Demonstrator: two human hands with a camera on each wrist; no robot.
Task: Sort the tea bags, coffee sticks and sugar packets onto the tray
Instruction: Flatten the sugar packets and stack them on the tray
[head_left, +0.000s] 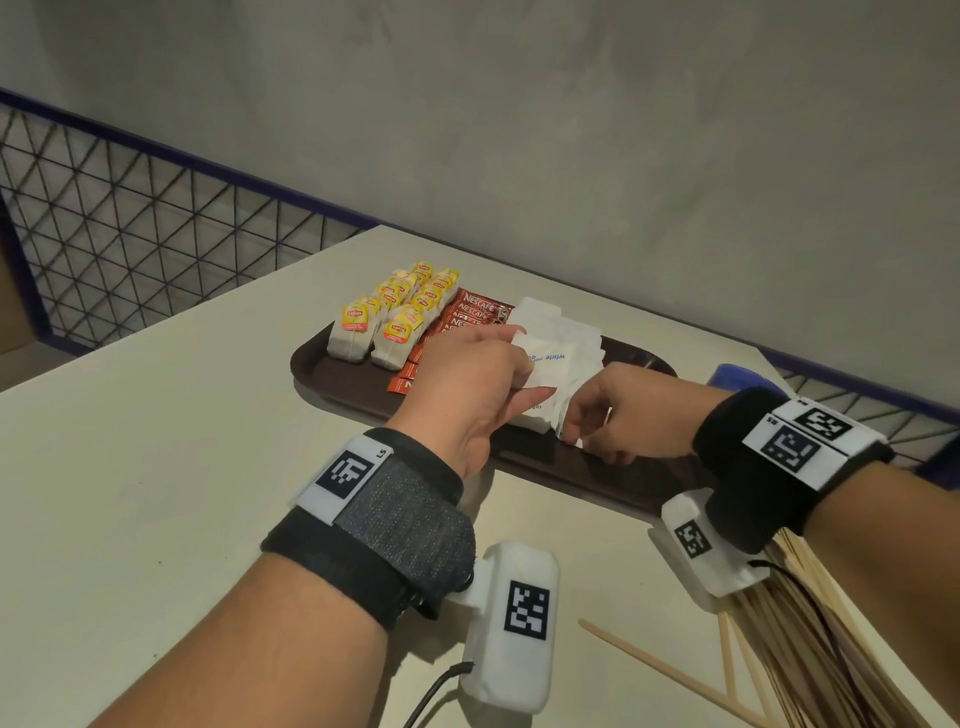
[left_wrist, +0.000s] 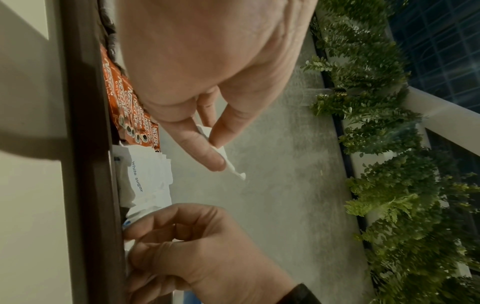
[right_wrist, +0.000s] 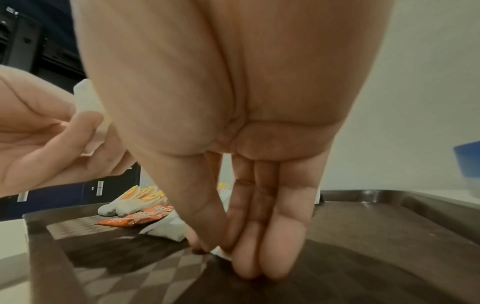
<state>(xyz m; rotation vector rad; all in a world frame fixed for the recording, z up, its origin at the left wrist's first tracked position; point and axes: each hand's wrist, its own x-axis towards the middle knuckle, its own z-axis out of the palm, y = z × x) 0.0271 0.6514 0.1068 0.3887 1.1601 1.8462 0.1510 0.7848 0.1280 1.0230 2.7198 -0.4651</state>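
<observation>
A dark brown tray (head_left: 332, 374) holds tea bags (head_left: 395, 317) with yellow tags at its left end. Red coffee sticks (head_left: 467, 312) lie beside them, then a row of white sugar packets (head_left: 566, 332). My left hand (head_left: 524, 364) hovers over that row, pinching one sugar packet (left_wrist: 221, 152) between thumb and fingers. My right hand (head_left: 587, 431) is down on the tray at the row's near end. Its thumb and fingers (right_wrist: 259, 257) pinch the corner of another sugar packet (right_wrist: 219, 252) against the tray floor (right_wrist: 363, 246).
A bundle of wooden stir sticks (head_left: 810, 639) lies on the cream table under my right wrist, with one loose stick nearer me. A blue container (head_left: 743, 376) stands past the tray's right end. A wire mesh rail (head_left: 130, 234) borders the table on the left.
</observation>
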